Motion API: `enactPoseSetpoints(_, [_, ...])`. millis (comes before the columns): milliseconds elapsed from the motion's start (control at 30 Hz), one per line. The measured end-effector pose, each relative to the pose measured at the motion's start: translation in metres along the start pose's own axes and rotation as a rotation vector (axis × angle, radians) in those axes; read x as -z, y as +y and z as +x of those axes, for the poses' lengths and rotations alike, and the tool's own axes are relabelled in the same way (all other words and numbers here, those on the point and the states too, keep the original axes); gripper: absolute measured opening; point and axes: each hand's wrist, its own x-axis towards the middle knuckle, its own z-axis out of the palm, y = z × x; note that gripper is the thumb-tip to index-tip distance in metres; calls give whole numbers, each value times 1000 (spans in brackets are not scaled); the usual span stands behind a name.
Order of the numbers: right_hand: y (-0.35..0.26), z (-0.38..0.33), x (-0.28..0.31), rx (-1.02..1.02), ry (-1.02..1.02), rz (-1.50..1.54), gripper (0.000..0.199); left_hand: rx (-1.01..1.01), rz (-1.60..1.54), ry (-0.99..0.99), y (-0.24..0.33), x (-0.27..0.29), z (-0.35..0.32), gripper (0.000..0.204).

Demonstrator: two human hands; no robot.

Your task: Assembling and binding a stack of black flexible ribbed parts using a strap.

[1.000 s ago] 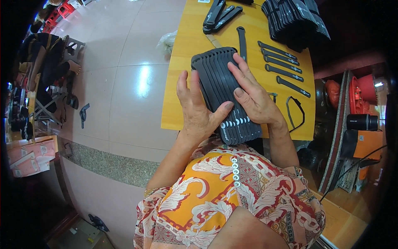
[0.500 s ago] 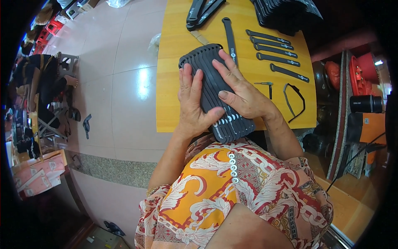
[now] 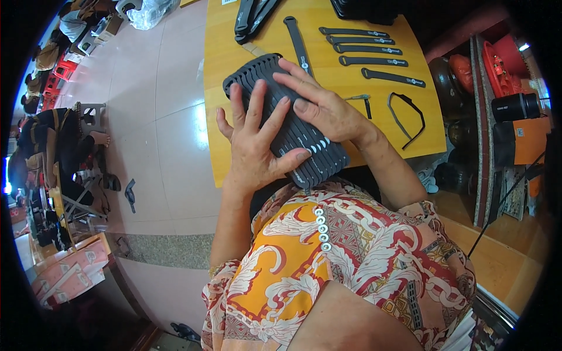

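Near the middle of the frame, two bare hands hold a fanned stack of flat black straps (image 3: 293, 126) over the near edge of a yellow counter (image 3: 222, 70). The left hand (image 3: 254, 146) lies with fingers spread wide, palm and thumb pressed against the stack's lower left side. The right hand (image 3: 325, 105) rests flat on top from the upper right, fingers extended across the straps. Both hands are closed around the stack between them, not pinching any single piece.

The stack's long axis runs diagonally, from the upper left, over the counter, down to the lower right, where pale rounded strap ends fan out just above the person's patterned orange shirt (image 3: 328, 263).

Judging by the layout, the gathering looks partly done: many straps are already bundled, while several remain loose. Above and to the right, five single black straps (image 3: 372, 50) lie in a row on the counter, roughly horizontal. One more strap (image 3: 295, 38) lies nearly upright just beyond the right fingertips. A thin black loop (image 3: 407, 117) sits at the right edge. Dark folded tools (image 3: 252, 17) lie at the top. Tiled floor (image 3: 164, 117) fills the left side.
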Motion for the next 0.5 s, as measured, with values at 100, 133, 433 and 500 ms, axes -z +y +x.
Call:
enactPoseSetpoints(100, [5, 1, 0, 17, 31, 91, 42, -18, 29, -49, -2, 4, 2, 74])
enactPoseSetpoints(133, [4, -1, 0, 19, 32, 112, 42, -15, 21, -57, 0, 6, 0, 74])
enactPoseSetpoints(433, [5, 27, 27, -139, 241, 152, 34, 19, 66, -221, 12, 24, 2, 66])
enactPoseSetpoints(500, [13, 45, 36, -246, 287, -90, 34, 30, 62, -240, 14, 27, 3, 63])
